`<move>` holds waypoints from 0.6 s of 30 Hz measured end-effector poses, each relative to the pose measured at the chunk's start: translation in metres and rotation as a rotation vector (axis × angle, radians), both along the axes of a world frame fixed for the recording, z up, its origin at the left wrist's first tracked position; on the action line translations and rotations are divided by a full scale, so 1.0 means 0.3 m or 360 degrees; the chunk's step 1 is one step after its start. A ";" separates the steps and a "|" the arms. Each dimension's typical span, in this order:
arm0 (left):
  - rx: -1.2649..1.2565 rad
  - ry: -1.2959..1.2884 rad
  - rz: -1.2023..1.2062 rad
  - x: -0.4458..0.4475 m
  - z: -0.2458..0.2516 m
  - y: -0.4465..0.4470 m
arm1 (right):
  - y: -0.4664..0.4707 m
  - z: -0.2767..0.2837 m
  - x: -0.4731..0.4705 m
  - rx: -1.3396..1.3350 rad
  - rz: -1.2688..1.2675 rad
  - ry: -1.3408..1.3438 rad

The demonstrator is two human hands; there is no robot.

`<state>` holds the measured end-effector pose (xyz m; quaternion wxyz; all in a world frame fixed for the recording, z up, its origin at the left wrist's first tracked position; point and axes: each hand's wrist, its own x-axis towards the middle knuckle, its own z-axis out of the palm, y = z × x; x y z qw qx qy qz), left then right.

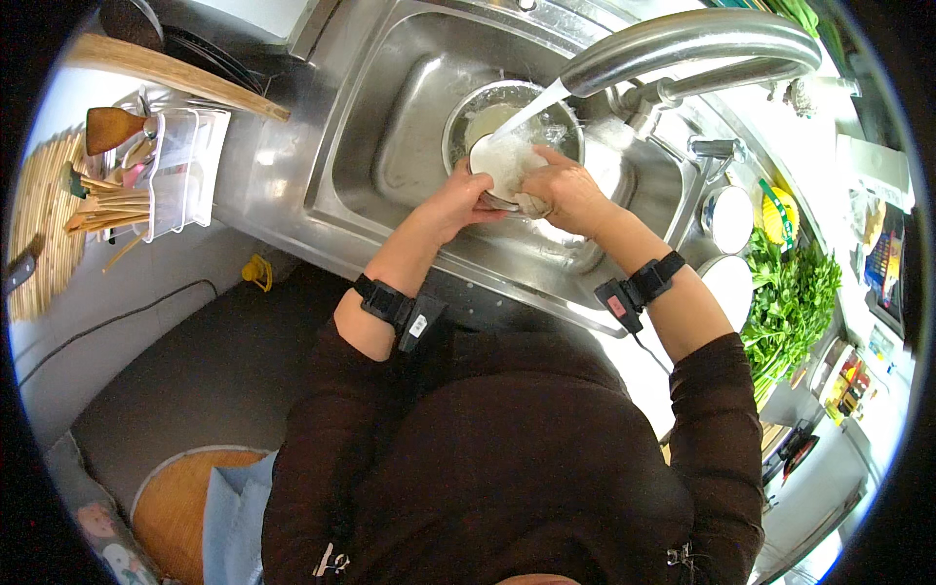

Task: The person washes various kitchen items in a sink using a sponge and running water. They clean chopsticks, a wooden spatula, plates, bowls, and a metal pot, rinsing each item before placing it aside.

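Observation:
My left hand (466, 196) grips the near left rim of a white bowl (491, 162), thumb on the edge and fingers beneath. Against the bowl's right side, my right hand (564, 191) holds a pale cloth (532, 206). A stream of water (528, 111) from the curved metal faucet (687, 45) falls into the bowl. Below and behind it, a round metal basin (455, 117) with water in it stands in the stainless steel sink (409, 157). The underside of the bowl is hidden.
White round dishes (727, 219) and leafy green vegetables (790, 307) lie right of the sink. At left are a white utensil rack (191, 175), a wooden spatula (113, 131) and a wooden board edge (183, 77). The sink's front rim (365, 241) runs beneath my forearms.

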<state>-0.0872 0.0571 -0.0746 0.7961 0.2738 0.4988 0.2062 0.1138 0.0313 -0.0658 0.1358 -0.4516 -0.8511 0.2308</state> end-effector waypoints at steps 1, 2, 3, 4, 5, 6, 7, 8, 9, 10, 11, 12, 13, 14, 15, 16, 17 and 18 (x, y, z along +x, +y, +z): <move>0.0270 0.0135 0.0001 -0.014 0.001 0.002 | 0.002 0.018 0.005 -0.0128 0.0033 0.0102; 0.0553 0.0225 -0.0073 -0.023 0.002 0.005 | 0.005 0.034 0.005 -0.0222 -0.0027 0.0198; 0.1029 0.0469 -0.0282 -0.032 0.005 0.008 | 0.011 0.049 0.005 -0.0258 -0.0022 0.0334; 0.1512 0.0667 -0.0573 -0.061 0.015 0.019 | 0.017 0.061 0.005 -0.0516 -0.0150 0.0309; 0.1987 0.0973 -0.0912 -0.081 0.026 0.028 | 0.026 0.070 0.006 -0.0716 -0.0213 0.0321; 0.1853 0.0845 -0.0966 -0.089 0.035 0.029 | 0.035 0.076 0.005 -0.0823 -0.0257 0.0431; 0.1713 0.0825 -0.1055 -0.100 0.045 0.031 | 0.042 0.079 0.005 -0.0870 -0.0370 0.0392; 0.1575 0.0802 -0.1142 -0.106 0.054 0.031 | 0.053 0.079 0.005 -0.0818 -0.0469 0.0454; 0.1365 0.0764 -0.1027 -0.104 0.061 0.029 | 0.056 0.078 0.004 -0.0767 -0.0530 0.0514; 0.1154 0.0723 -0.0912 -0.097 0.066 0.022 | 0.062 0.074 -0.002 -0.0200 -0.0559 0.0496; 0.0970 0.0635 -0.0775 -0.085 0.069 0.013 | 0.057 0.071 -0.009 -0.0042 -0.0609 0.0593; 0.0806 0.0529 -0.0571 -0.068 0.068 0.007 | 0.054 0.065 -0.021 0.0019 -0.0682 0.0617; 0.0664 0.0381 -0.0348 -0.047 0.067 -0.003 | 0.046 0.061 -0.033 0.0154 -0.0787 0.0705; 0.0479 0.0276 -0.0114 -0.026 0.064 -0.011 | 0.031 0.057 -0.052 -0.0124 -0.0762 0.0859; 0.0560 0.0167 -0.0086 -0.010 0.064 -0.016 | 0.019 0.052 -0.072 -0.0308 -0.0705 0.0785; 0.0596 0.0100 -0.0045 0.002 0.065 -0.021 | 0.008 0.047 -0.090 -0.0205 -0.0641 0.0621; 0.0658 -0.0015 -0.0022 0.008 0.069 -0.023 | 0.003 0.042 -0.102 -0.0022 -0.0481 0.0457; 0.0635 -0.0004 -0.0073 0.008 0.076 -0.024 | 0.006 0.038 -0.104 0.0178 -0.0485 0.0367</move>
